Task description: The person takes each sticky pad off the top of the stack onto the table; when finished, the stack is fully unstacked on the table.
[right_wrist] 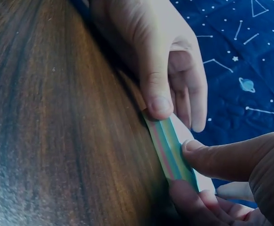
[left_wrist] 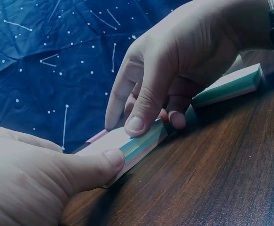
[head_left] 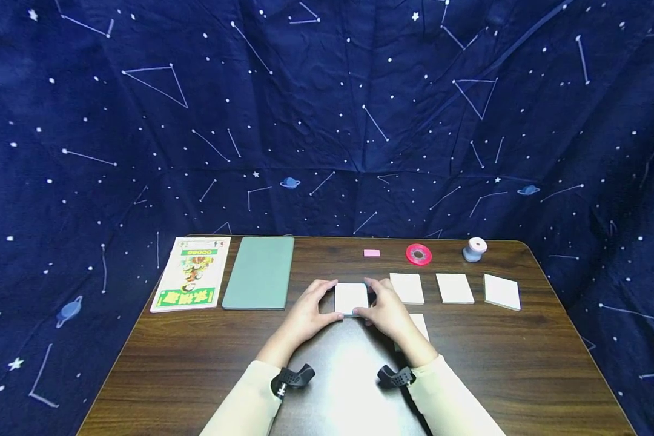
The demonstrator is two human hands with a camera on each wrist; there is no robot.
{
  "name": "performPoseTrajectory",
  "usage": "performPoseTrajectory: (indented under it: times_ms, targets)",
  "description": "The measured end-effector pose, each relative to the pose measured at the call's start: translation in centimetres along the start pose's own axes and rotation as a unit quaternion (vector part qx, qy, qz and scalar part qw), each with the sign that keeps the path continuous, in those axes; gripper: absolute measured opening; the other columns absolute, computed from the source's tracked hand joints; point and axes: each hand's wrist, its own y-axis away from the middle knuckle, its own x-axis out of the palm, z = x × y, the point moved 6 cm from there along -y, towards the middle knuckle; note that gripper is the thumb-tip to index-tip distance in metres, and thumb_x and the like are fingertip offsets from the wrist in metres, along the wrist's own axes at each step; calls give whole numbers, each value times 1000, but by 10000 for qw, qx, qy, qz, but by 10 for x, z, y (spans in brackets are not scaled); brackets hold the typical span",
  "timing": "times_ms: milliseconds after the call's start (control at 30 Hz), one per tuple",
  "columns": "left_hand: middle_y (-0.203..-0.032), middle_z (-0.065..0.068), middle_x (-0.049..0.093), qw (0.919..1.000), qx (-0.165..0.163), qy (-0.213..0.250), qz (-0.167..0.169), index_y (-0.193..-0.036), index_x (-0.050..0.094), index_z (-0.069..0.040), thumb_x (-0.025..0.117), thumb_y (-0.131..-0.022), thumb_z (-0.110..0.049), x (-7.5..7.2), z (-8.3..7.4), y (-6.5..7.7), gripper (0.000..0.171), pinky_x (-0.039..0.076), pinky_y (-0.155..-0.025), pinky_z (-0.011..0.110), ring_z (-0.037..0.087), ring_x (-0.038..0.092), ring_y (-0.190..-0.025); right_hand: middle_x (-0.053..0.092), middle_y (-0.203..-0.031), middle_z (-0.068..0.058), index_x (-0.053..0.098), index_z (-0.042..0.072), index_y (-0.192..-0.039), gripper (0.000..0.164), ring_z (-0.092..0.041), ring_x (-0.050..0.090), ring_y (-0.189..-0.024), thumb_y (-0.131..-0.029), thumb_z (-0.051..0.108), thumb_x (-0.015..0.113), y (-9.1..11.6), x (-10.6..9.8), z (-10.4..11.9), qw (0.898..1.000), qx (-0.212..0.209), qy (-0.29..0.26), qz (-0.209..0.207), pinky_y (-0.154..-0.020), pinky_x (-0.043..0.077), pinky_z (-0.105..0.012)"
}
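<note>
A square sticky note pad (head_left: 351,297) with a white top lies between both hands over the middle of the table. Its side shows green, yellow and pink stripes in the right wrist view. The left hand (head_left: 307,310) grips its left edge, thumb at the near corner and fingers at the far one. From the other side the right hand (head_left: 386,309) pinches the right edge between thumb and fingers. Another white-topped pad (head_left: 420,325) lies partly hidden beneath the right forearm. In the left wrist view, a pad with a green side (left_wrist: 230,87) shows behind the right hand.
Three more white-topped pads (head_left: 455,289) stand in a row to the right. Behind them are a red ring-shaped roll (head_left: 418,254), a white spool (head_left: 475,249) and a small pink block (head_left: 372,253). A green notebook (head_left: 258,272) and a picture book (head_left: 192,274) lie at left.
</note>
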Motion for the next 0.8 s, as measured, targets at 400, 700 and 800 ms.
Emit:
performPoseTrajectory:
  times_ms: [400,700,800]
  targets:
    - [-148,8,64,9999,-91,-42,72,-162,51,-12,95,-86,-25,2,3,0,88,45,-126,49,28,61,-142,60,-123,-22,55,3,-136,70,-14,64,-72,-80,7,96,-2,-1,-3,9991,-230,339,-99,-63,59,-25]
    - [-149,11,63,9998,42,-145,94,-162,48,-8,95,-86,-22,3,-2,1,91,44,-125,52,31,59,-143,59,-124,-20,54,9,-129,65,-16,61,-81,-79,1,95,-1,-5,3,9972,-406,556,-282,-68,54,-24]
    - [-155,9,62,9998,38,-169,99,-166,42,-8,94,-86,-22,3,-3,1,96,42,-127,53,32,56,-147,59,-123,-19,55,9,-127,62,-15,60,-80,-80,-2,93,0,-7,6,9959,-562,603,-376,-70,52,-24]
